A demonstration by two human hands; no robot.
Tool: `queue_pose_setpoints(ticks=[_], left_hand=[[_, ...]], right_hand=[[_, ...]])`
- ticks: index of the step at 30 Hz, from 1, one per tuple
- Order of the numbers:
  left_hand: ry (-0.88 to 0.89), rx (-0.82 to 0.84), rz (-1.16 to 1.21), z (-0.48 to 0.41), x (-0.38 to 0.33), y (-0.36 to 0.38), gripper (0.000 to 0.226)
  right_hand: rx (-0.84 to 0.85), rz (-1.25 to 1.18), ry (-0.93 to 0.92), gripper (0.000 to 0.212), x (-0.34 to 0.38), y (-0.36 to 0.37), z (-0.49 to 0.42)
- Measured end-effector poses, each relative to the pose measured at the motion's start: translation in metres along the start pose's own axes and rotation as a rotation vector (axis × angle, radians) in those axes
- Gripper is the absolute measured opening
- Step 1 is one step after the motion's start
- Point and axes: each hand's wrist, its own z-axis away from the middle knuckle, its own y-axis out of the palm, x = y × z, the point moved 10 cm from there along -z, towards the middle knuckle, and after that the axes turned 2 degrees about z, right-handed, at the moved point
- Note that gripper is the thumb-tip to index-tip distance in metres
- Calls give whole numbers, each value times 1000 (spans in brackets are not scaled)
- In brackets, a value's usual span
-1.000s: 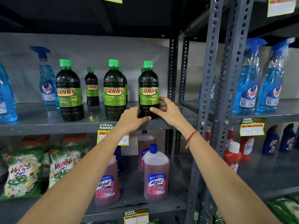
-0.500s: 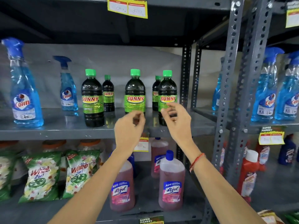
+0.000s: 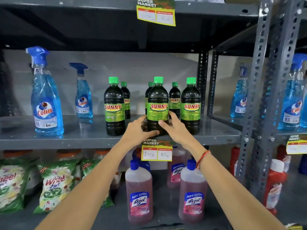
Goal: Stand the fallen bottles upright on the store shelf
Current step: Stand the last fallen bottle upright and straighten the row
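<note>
Overhead, grey steel store shelf point(image 3: 93, 138)

Even bright light, soft glare on shelf point(image 3: 93, 135), wide-angle bowing at edges

Your hands cover the base of the middle dark green-capped plastic bottle point(image 3: 157, 105), rear bottles half hidden, top yellow paper price tag point(image 3: 156, 14) blurred

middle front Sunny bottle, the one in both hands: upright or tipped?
Upright. The Sunny bottle has its green cap straight above its base, label level; left hand and right hand hold its lower half on the shelf.
</note>
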Motion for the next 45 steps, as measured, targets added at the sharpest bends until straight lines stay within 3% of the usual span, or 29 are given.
queue_pose_setpoints(ticks=[5, 19, 21, 23, 25, 27, 30, 32, 37, 39, 45], left_hand=[[-1, 43, 85, -2, 6, -1, 64], [24, -23, 42, 0, 7, -11, 68], [33, -33, 34, 6, 5, -13, 66], [44, -67, 25, 18, 3, -19, 62], [81, -162, 21, 33, 4, -36, 53], [147, -306, -34, 48, 9, -63, 43], [198, -499, -162, 64, 19, -103, 47], [115, -517, -202, 63, 34, -118, 62], [-165, -205, -198, 38, 85, -109, 106], [-189, -100, -179, 31, 93, -102, 99], [-151, 17, -208, 22, 99, -98, 64]], right_hand=[[20, 41, -8, 64, 0, 4, -4], [124, 114, -17, 77, -4, 15, -6], [22, 71, -30, 75, -3, 7, -4], [-205, 24, -93, 65, 2, -8, 4], [-411, -19, -196, 47, 14, -17, 19], [-494, -42, -304, 33, 33, -11, 31], [-431, -32, -383, 31, 62, 18, 32], [-339, -43, -355, 38, 75, 42, 23], [88, -29, -77, 83, 73, 109, -13], [157, -54, -20, 88, 69, 121, -20], [118, -24, -20, 73, 63, 126, -32]])
